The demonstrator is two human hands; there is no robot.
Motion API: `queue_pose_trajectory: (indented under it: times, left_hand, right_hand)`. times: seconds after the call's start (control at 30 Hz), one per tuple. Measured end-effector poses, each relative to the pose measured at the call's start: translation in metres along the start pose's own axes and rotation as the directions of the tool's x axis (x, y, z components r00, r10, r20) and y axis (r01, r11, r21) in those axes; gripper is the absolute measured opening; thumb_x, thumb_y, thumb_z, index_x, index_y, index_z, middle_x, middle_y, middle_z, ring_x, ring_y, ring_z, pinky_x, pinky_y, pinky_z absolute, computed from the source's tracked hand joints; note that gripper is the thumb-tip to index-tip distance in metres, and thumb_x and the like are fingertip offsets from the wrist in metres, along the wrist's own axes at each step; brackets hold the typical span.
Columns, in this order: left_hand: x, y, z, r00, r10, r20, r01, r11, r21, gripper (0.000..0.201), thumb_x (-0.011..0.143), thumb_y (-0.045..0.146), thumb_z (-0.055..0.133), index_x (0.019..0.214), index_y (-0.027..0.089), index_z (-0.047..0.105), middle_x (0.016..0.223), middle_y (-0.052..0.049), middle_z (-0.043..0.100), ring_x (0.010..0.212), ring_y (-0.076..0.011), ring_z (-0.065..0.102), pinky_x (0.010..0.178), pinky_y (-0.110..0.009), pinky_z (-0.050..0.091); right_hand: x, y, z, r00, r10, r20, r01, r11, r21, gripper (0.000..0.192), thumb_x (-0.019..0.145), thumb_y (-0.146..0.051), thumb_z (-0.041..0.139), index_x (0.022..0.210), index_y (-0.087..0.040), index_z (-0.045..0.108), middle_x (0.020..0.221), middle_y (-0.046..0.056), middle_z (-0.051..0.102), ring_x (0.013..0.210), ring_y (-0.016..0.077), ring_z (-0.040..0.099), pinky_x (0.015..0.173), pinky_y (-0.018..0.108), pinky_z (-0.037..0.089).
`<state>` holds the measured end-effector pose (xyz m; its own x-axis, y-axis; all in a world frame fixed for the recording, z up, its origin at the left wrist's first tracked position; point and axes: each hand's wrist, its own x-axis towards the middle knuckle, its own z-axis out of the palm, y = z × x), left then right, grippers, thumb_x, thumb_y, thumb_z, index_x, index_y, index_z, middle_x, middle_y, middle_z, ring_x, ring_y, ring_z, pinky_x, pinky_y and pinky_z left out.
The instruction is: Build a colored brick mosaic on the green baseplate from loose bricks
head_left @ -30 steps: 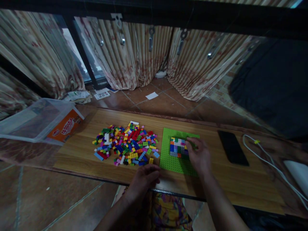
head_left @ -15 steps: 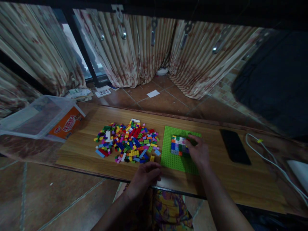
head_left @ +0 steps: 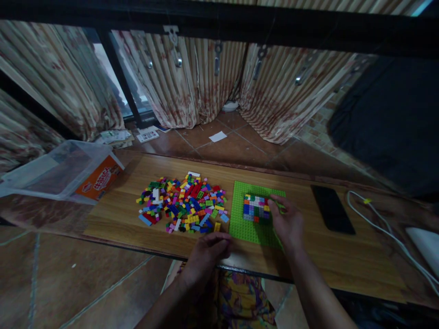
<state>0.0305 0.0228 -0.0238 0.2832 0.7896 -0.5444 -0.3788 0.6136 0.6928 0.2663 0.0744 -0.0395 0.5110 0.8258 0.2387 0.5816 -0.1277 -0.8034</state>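
- A long wooden surface (head_left: 325, 256) is seen running across the view, with tiled floor beyond it and patterned curtains (head_left: 192, 77) hung at 12 o'clock.
- A clear plastic bin (head_left: 51, 171) with an orange label is laid at the surface's 9 o'clock end.
- A heap of loose coloured bricks (head_left: 183, 203) is spread on the surface at 9 o'clock of the baseplate, just beside it.
- A green baseplate (head_left: 248, 230) is laid flat near the middle of the surface.
- The right hand (head_left: 288, 224) is rested on the baseplate's 3 o'clock side; its fingers (head_left: 274, 205) are drawn together at the 3 o'clock edge of the brick block, though whether a brick is pinched cannot be told.
- The left hand (head_left: 209, 249) is set on the near edge of the surface at 7 o'clock of the baseplate, fingers curled loosely, nothing seen held.
- A dark phone (head_left: 332, 209) is laid flat at 3 o'clock of the baseplate, well apart, with a white cable (head_left: 384, 233) farther out.
- A small block of mixed-colour bricks (head_left: 255, 208) is fixed on the baseplate's far half.
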Motion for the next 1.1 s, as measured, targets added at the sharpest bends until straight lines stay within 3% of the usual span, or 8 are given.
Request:
queue_pose_trajectory:
  times: [0.07,0.2,0.3,0.57,0.73,0.93,1.1]
  left_hand:
    - [-0.003,0.001,0.002,1.000,-0.003,-0.008,0.003,0.999,-0.053,0.027,0.063,0.028,0.083,0.084,0.013,0.075,0.075,-0.004,0.068,0.069,-0.0119,0.059,0.071,-0.025,0.046]
    - [-0.006,0.008,0.008,1.000,0.014,-0.006,-0.014,0.992,-0.127,0.028,0.061,0.026,0.086,0.083,0.013,0.075,0.077,-0.004,0.070,0.072,-0.0126,0.062,0.073,-0.024,0.048]
    - [-0.007,0.013,0.011,0.999,0.034,0.024,-0.030,0.988,-0.149,0.030,0.061,0.025,0.087,0.087,0.014,0.075,0.079,-0.004,0.071,0.072,-0.0127,0.064,0.073,-0.024,0.049]
    - [-0.011,0.017,0.016,0.996,0.065,0.068,-0.053,0.985,-0.166,0.035,0.061,0.023,0.087,0.093,0.016,0.074,0.088,-0.004,0.073,0.077,-0.0131,0.065,0.075,-0.025,0.051]
    - [-0.012,0.015,0.016,0.995,0.050,0.085,-0.031,0.977,-0.209,0.032,0.062,0.022,0.086,0.091,0.016,0.074,0.085,-0.004,0.072,0.077,-0.0133,0.064,0.075,-0.025,0.050]
    - [-0.009,0.008,0.016,0.996,-0.045,0.081,0.064,0.964,-0.259,0.031,0.064,0.024,0.086,0.090,0.015,0.072,0.085,-0.004,0.071,0.076,-0.0139,0.064,0.075,-0.026,0.050]
    - [-0.008,0.008,0.019,0.997,-0.071,0.033,0.075,0.984,-0.163,0.036,0.064,0.032,0.085,0.092,0.015,0.071,0.087,-0.007,0.072,0.076,-0.0153,0.065,0.071,-0.026,0.048]
  right_hand:
    - [-0.017,-0.014,-0.006,0.999,-0.036,0.024,0.033,0.995,0.095,0.031,0.084,-0.045,0.060,0.095,-0.019,0.073,0.102,0.011,0.072,0.097,0.0252,0.065,0.087,0.043,0.050]
    - [-0.061,-0.042,-0.013,0.968,-0.063,0.243,0.000,0.968,0.251,0.021,0.087,-0.039,0.061,0.095,-0.023,0.073,0.101,0.007,0.072,0.096,0.0220,0.066,0.084,0.037,0.051]
    - [-0.086,-0.058,-0.015,0.937,-0.086,0.338,-0.021,0.953,0.301,0.016,0.088,-0.034,0.061,0.098,-0.027,0.073,0.102,0.004,0.071,0.098,0.0198,0.065,0.086,0.035,0.051]
    - [-0.094,-0.081,-0.018,0.833,-0.248,0.494,0.096,0.945,0.313,0.021,0.094,-0.031,0.054,0.106,-0.029,0.070,0.105,0.004,0.068,0.099,0.0189,0.064,0.085,0.033,0.054]
    - [-0.094,-0.076,-0.018,0.805,-0.342,0.485,0.210,0.929,0.306,0.021,0.094,-0.027,0.054,0.109,-0.030,0.068,0.108,0.005,0.065,0.100,0.0189,0.064,0.083,0.033,0.055]
    - [-0.102,-0.069,-0.013,0.848,-0.401,0.346,0.324,0.910,0.260,0.019,0.091,-0.020,0.059,0.105,-0.029,0.067,0.104,0.004,0.065,0.095,0.0176,0.064,0.079,0.030,0.054]
    - [-0.093,-0.060,-0.016,0.876,-0.379,0.297,0.337,0.923,0.185,0.018,0.092,-0.022,0.058,0.105,-0.029,0.068,0.104,0.003,0.068,0.096,0.0177,0.065,0.083,0.031,0.053]
